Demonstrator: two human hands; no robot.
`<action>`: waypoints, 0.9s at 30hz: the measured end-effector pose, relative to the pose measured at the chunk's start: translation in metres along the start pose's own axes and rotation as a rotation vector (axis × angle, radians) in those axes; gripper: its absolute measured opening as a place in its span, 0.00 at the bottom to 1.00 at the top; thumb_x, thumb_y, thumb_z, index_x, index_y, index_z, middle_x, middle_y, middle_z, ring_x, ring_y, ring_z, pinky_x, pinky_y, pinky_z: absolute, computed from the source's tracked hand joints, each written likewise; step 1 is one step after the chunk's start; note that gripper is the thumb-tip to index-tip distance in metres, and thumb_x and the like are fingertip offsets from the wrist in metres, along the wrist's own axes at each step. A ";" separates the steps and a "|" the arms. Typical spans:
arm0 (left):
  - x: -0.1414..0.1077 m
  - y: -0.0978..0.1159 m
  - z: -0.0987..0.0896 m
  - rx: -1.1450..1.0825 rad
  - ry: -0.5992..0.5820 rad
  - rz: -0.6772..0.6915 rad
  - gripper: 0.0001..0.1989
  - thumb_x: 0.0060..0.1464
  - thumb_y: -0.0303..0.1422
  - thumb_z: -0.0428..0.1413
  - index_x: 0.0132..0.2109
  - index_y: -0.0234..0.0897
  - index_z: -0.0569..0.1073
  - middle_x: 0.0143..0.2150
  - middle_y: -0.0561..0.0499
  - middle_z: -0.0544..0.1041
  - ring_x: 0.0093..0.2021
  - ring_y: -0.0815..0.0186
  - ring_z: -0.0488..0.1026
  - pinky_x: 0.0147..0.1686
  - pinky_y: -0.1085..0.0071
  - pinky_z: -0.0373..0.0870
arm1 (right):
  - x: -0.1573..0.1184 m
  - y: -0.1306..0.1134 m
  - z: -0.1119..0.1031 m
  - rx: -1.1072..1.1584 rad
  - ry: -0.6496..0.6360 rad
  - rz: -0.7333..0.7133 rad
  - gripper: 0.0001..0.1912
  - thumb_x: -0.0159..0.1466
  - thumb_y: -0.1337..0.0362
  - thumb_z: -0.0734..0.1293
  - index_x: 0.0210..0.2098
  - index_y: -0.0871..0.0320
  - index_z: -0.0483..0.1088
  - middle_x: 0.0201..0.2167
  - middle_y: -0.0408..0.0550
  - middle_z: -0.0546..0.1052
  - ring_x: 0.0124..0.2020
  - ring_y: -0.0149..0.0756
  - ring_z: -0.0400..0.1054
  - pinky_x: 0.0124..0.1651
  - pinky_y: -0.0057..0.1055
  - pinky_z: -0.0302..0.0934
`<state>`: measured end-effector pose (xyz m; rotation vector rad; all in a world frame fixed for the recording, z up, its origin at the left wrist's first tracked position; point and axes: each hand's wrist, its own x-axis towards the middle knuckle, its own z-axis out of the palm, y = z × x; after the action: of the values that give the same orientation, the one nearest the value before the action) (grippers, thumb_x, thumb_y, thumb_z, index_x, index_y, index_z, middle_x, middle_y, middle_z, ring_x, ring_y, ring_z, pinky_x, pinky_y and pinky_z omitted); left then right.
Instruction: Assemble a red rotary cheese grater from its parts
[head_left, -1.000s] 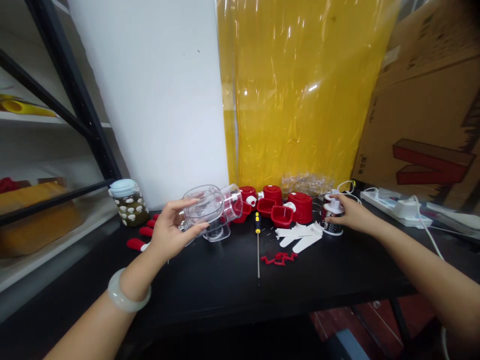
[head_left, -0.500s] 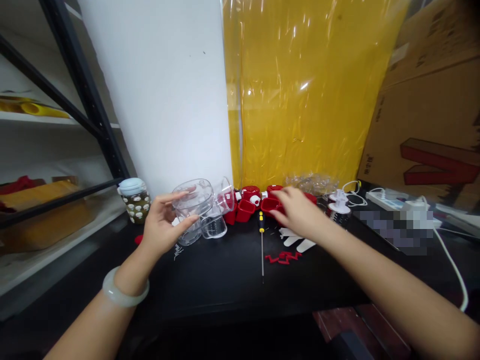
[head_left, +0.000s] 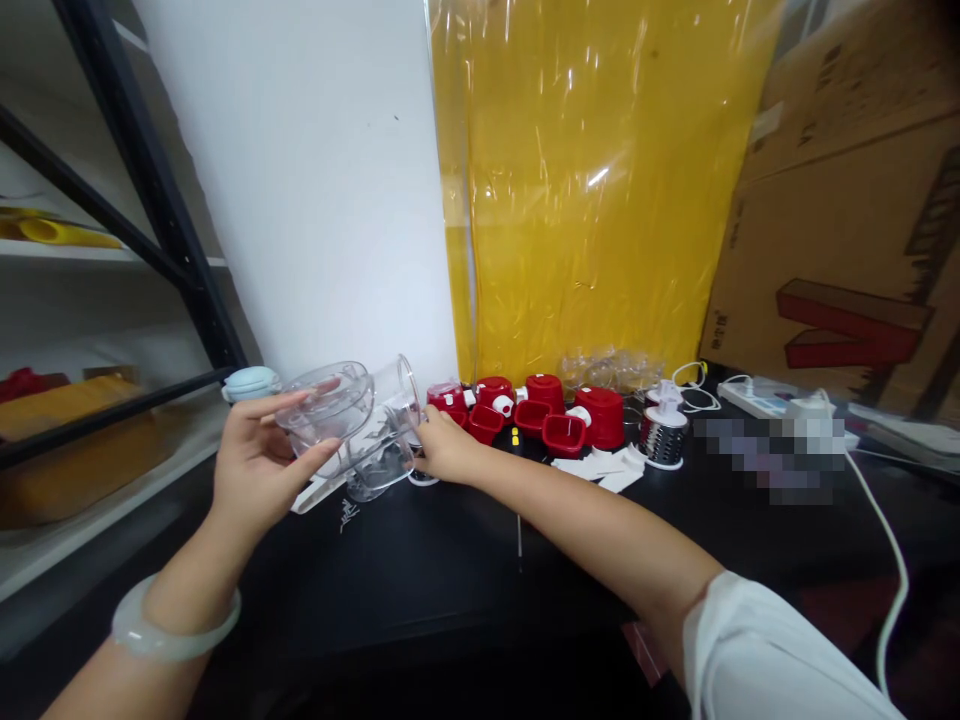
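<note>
My left hand (head_left: 259, 455) grips a clear plastic container (head_left: 326, 400) between thumb and fingers, raised above the dark table. To the right, my right hand (head_left: 448, 447) has its fingers closed at the edge of another clear plastic container (head_left: 381, 465), whose outline blends with clear pieces behind it. Several red plastic housings (head_left: 600, 418) with white fittings stand in a row just beyond my right hand. Under my right forearm lies a screwdriver (head_left: 520, 545), with a bit of its yellow and black handle showing. Small screws (head_left: 348, 513) lie below the containers.
White plastic pieces (head_left: 604, 465) and a metal grating drum (head_left: 664, 437) lie to the right. A power strip (head_left: 765, 398) with a white cable (head_left: 885, 530) is farther right. A jar with a light blue lid (head_left: 251, 382) stands left, beside a shelf rack (head_left: 161, 235). A cardboard box (head_left: 840, 230) rises at right.
My right hand has moved left from the red housings to the clear containers. My left hand and its container have shifted left and tilted. The right forearm now covers the red clips and part of the screwdriver.
</note>
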<state>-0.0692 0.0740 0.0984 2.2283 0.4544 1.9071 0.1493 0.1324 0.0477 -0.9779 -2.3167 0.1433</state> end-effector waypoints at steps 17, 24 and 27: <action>-0.016 -0.017 0.039 -0.011 -0.150 -0.065 0.24 0.45 0.29 0.68 0.49 0.42 0.70 0.54 0.44 0.78 0.55 0.52 0.75 0.50 0.54 0.79 | -0.176 0.050 -0.232 -0.202 0.572 0.496 0.46 0.50 0.48 0.76 0.62 0.55 0.59 0.44 0.53 0.75 0.40 0.46 0.73 0.45 0.42 0.67; -0.020 -0.032 0.063 0.151 -0.310 0.036 0.26 0.44 0.33 0.69 0.51 0.41 0.71 0.53 0.41 0.77 0.53 0.52 0.76 0.52 0.51 0.75 | -0.245 0.086 -0.284 -0.499 0.487 0.774 0.46 0.51 0.47 0.74 0.63 0.58 0.58 0.45 0.60 0.77 0.41 0.47 0.72 0.41 0.37 0.63; -0.019 -0.032 0.066 0.157 -0.373 0.069 0.26 0.47 0.32 0.68 0.52 0.41 0.70 0.58 0.39 0.74 0.57 0.51 0.73 0.54 0.50 0.73 | -0.272 0.100 -0.273 -0.550 0.304 0.873 0.48 0.49 0.49 0.75 0.64 0.57 0.58 0.45 0.60 0.78 0.41 0.50 0.73 0.40 0.36 0.62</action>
<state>-0.0103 0.1019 0.0596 2.6545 0.4849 1.4749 0.5142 -0.0165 0.1006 -2.0730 -1.5310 -0.2936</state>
